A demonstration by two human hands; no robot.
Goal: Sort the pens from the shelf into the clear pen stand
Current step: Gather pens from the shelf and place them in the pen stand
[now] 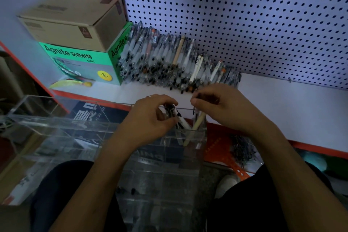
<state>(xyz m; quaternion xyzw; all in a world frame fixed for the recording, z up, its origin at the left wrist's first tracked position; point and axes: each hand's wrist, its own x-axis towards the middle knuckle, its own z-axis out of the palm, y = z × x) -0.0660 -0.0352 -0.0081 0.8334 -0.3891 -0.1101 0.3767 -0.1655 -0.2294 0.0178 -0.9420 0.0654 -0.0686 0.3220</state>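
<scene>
A long heap of pens (169, 60) lies on the white shelf (282, 103) against the pegboard. The clear pen stand (79, 128) sits in front of the shelf, over my lap. My left hand (150, 118) grips a small bunch of dark and white pens (178, 118) over a compartment at the stand's far right. My right hand (212, 103) hovers just right of it, fingers curled and pinching the top of a cream pen (197, 124) that stands tilted in that compartment. The lower ends of the pens are blurred behind the clear walls.
A green Agnite box (84, 62) with a brown carton (75, 20) on top stands at the shelf's left end. The shelf has a red front edge (94, 98). An orange perforated strip (235, 165) lies below on the right. The white pegboard (244, 15) backs the shelf.
</scene>
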